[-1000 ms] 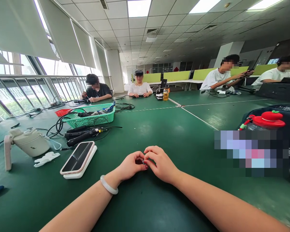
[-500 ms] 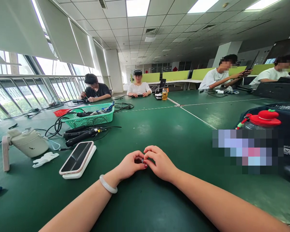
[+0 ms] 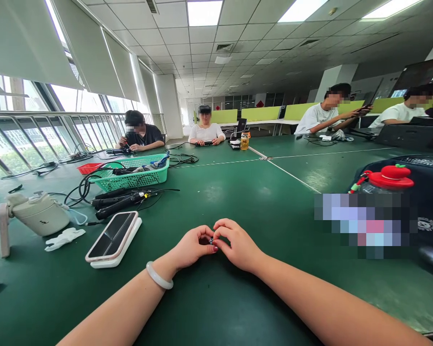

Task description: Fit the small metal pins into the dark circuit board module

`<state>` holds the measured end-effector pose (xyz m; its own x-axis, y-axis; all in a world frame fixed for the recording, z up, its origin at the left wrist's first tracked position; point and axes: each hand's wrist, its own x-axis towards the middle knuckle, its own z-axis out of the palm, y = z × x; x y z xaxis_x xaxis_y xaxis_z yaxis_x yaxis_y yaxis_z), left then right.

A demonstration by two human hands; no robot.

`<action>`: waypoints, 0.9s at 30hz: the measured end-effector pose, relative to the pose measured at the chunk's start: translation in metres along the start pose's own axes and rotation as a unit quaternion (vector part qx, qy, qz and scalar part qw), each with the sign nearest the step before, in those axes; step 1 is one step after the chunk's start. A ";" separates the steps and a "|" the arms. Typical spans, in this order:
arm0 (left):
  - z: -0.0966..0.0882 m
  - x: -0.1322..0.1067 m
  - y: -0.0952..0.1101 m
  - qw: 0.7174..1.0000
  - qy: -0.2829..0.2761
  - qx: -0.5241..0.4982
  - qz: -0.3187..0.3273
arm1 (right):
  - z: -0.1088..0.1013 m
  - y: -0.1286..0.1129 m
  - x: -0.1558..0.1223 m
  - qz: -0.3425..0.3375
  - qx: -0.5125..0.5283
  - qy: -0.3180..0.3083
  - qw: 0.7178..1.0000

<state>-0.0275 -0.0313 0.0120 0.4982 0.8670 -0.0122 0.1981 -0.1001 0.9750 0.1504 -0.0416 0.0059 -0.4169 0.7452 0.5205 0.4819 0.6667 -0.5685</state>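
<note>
My left hand (image 3: 191, 247) and my right hand (image 3: 238, 246) rest together on the green table (image 3: 260, 202), fingertips meeting. Both are closed in a pinch on a tiny dark object (image 3: 211, 241) between them, too small to name. A pale bangle (image 3: 159, 277) circles my left wrist. A phone (image 3: 111, 229) lies on a white pad to the left of my left hand.
Left of the phone lie a white glove (image 3: 63, 238), a cream device (image 3: 38, 214), black cables and tools (image 3: 119, 199) and a green basket (image 3: 133, 175). A red-capped bottle (image 3: 389, 180) and dark bag stand at the right. Several people sit at the far side.
The view has drifted slightly; my hands stay together in the same pinch with almost no movement.
</note>
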 end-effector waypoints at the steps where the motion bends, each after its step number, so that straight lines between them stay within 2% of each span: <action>1: 0.000 0.000 0.000 1.000 -0.001 0.001 0.001 | 0.000 0.000 0.000 0.002 0.001 0.000 1.000; 15: 0.000 -0.001 0.003 1.000 0.000 0.016 -0.005 | 0.000 -0.001 0.000 0.033 0.029 -0.003 0.999; 27: 0.000 0.000 0.001 1.000 -0.003 0.006 -0.006 | 0.000 0.000 0.000 0.028 0.032 -0.006 0.999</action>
<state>-0.0273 -0.0310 0.0131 0.5012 0.8650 -0.0250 0.2142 -0.0961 0.9721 0.1502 -0.0421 0.0059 -0.3989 0.7817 0.4794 0.4551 0.6226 -0.6366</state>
